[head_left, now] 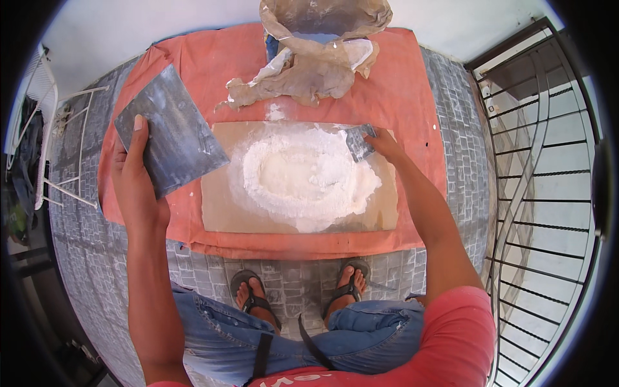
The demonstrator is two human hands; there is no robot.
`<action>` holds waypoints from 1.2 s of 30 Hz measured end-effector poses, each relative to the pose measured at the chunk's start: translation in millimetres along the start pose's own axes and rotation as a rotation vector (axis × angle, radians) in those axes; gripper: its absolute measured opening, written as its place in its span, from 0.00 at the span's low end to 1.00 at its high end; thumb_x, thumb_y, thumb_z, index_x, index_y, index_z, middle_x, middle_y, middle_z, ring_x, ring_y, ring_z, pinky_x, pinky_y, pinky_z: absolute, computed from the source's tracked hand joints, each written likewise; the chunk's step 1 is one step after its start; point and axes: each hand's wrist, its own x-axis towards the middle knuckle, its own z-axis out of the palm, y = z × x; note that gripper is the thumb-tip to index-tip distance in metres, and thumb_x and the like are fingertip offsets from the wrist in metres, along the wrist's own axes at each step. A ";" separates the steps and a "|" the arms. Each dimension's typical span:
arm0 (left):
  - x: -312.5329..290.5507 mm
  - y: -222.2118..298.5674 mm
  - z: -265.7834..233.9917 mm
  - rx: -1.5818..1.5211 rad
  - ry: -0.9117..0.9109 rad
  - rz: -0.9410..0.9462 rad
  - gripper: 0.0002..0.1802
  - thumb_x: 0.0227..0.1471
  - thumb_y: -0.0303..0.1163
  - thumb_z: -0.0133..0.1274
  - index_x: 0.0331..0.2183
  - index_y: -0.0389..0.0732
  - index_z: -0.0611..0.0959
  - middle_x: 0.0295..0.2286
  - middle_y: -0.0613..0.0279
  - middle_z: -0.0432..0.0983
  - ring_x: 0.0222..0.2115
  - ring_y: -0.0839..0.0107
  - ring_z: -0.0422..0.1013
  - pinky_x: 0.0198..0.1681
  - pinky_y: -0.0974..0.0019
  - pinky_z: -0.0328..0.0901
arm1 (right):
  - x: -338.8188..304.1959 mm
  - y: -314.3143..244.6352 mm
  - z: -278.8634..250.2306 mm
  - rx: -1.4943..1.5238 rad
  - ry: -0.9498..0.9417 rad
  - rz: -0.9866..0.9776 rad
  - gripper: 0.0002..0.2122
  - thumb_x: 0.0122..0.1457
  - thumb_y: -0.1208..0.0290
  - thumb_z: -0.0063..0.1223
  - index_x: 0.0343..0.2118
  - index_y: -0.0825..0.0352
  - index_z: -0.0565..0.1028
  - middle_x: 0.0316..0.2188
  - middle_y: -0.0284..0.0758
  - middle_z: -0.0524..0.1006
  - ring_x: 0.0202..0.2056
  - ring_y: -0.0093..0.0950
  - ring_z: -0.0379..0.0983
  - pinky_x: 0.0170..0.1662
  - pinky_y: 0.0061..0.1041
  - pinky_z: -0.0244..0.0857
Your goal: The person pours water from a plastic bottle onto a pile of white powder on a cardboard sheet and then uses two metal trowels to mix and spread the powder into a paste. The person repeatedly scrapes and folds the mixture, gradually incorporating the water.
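My left hand grips a large, flat grey plate, its face smeared with pale residue. The thumb lies over the near side; the other fingers are mostly hidden behind. In my right hand is a smaller grey scraper blade, pinched at its right side. That blade touches the upper right edge of a heap of white powder. The powder forms a ring with a shallow hollow in its middle. Under it lies a brown board.
The board rests on an orange cloth spread over grey paving. Behind it stands an opened, crumpled brown paper bag. A white metal rack is at the left, a dark barred gate at the right. My sandalled feet are at the cloth's near edge.
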 end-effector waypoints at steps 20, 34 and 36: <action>9.4 2.3 6.5 -0.022 -0.023 -0.023 0.13 0.70 0.37 0.59 0.48 0.38 0.86 0.42 0.70 0.83 0.41 0.82 0.77 0.47 0.72 0.70 | 4.5 -47.5 16.1 -0.284 -0.118 -0.179 0.13 0.66 0.69 0.58 0.49 0.70 0.80 0.41 0.47 0.85 0.43 0.40 0.84 0.48 0.39 0.73; 23.3 -7.2 -8.0 -0.233 -0.035 -0.176 0.24 0.67 0.39 0.63 0.60 0.40 0.81 0.50 0.64 0.83 0.47 0.74 0.80 0.49 0.67 0.75 | -68.7 -79.3 37.6 -0.571 0.007 -0.196 0.15 0.65 0.66 0.61 0.50 0.69 0.80 0.40 0.48 0.85 0.39 0.44 0.83 0.46 0.40 0.73; 22.8 -5.2 -10.9 -0.285 -0.046 -0.205 0.24 0.67 0.39 0.63 0.59 0.41 0.82 0.49 0.66 0.83 0.46 0.75 0.81 0.47 0.68 0.76 | -73.3 -46.5 13.4 -0.414 0.037 -0.095 0.16 0.66 0.65 0.62 0.51 0.69 0.81 0.39 0.44 0.86 0.38 0.37 0.84 0.44 0.38 0.73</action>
